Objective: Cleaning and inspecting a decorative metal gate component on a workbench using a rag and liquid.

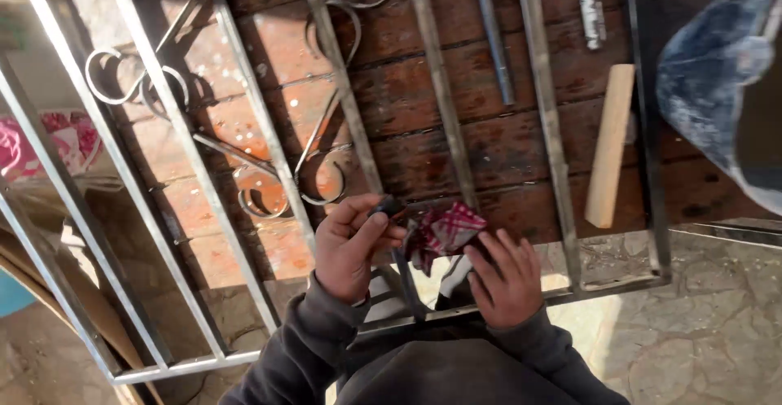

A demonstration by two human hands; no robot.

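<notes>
Low in the centre of the frame, a person's left hand (350,246) pinches a small dark object (389,205), possibly a brush or tool tip, too shadowed to identify, between thumb and fingertips. Just to its right, the right hand (505,279) presses a red checked cloth (444,230) against a bar of a metal grille (444,87), fingers curled over the fabric. The two hands sit close together but apart, the cloth bunched between them.

The grille lies across a worn reddish wooden table (407,120), its straight bars running from the top of the frame down to a bottom rail near the person's dark sleeves. Curled iron scrolls (269,185) fill the panel to the upper left of the hands. On the table to the right, between two bars, rests a pale wooden block (611,144); above it lies a whitish rod (588,6), and a thin grey rod (493,35) beside it. A blue-grey bulk (717,87) crowds the upper right corner. Stone paving (700,332) shows at lower right.
</notes>
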